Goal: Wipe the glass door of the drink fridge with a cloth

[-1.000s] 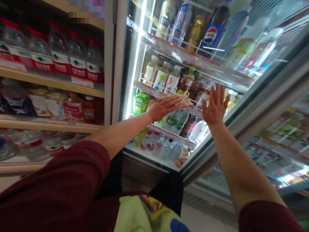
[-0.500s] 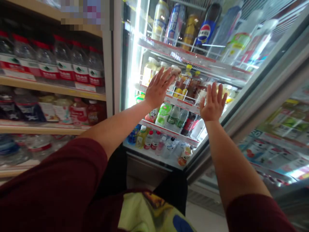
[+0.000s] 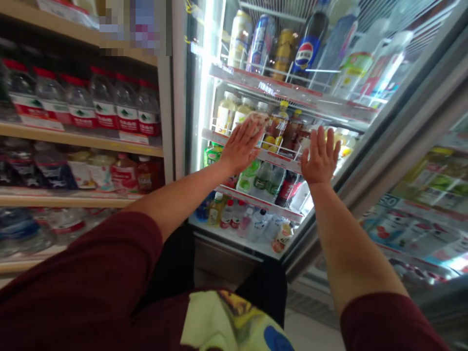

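My left hand (image 3: 241, 145) lies flat against the glass door (image 3: 331, 70) of a lit drinks cooler, fingers stretched up and to the right. Under its fingertips is a crumpled, pale brownish cloth (image 3: 258, 118), pressed to the glass. To the right, my right hand (image 3: 320, 158) is raised with its palm towards the door and fingers spread, holding nothing. It appears to touch the glass near the door's right frame. Behind the glass, close to my left hand, are a yellow-capped bottle (image 3: 280, 118) and pale bottles (image 3: 225, 111).
Left of the cooler, wooden shelves (image 3: 84, 141) carry rows of red-capped water bottles (image 3: 104, 95). A metal door frame (image 3: 351, 168) runs diagonally at right, with another stocked cooler (image 3: 409, 219) beyond. My knees (image 3: 265, 282) are close to the cooler's base.
My left hand has slid down and slightly left over the glass with the cloth. My right hand keeps nearly the same place. The view has shifted a little.
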`<state>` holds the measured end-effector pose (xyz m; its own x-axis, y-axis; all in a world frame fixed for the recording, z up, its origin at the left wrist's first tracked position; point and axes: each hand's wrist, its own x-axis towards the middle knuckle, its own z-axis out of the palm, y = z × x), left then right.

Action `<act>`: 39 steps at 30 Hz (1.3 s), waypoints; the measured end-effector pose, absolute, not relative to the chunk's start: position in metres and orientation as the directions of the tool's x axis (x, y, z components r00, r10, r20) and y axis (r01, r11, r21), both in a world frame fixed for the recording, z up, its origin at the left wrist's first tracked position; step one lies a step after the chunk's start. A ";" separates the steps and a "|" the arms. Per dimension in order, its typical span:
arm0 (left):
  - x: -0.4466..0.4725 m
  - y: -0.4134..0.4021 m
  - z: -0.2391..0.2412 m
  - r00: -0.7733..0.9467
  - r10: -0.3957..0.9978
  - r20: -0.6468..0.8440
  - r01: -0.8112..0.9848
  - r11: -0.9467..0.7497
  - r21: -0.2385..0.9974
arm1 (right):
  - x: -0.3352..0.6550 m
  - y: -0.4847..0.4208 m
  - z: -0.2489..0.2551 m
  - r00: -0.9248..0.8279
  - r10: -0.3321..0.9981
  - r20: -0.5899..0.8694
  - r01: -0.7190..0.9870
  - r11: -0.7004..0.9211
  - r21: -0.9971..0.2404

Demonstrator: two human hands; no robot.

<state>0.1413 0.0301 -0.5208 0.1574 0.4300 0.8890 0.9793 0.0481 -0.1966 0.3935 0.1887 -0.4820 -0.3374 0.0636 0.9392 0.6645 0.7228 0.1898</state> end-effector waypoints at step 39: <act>0.129 0.009 -0.590 0.244 0.472 0.847 0.960 0.008 -0.281 | 0.390 0.192 -0.496 -0.294 0.037 0.955 0.608 0.778 0.157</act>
<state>0.1291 0.0094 -0.5900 0.2438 0.4724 0.8470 0.9598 0.0077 -0.2805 0.3897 0.1921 -0.4958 -0.2940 0.0365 0.9551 0.6084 0.7779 0.1575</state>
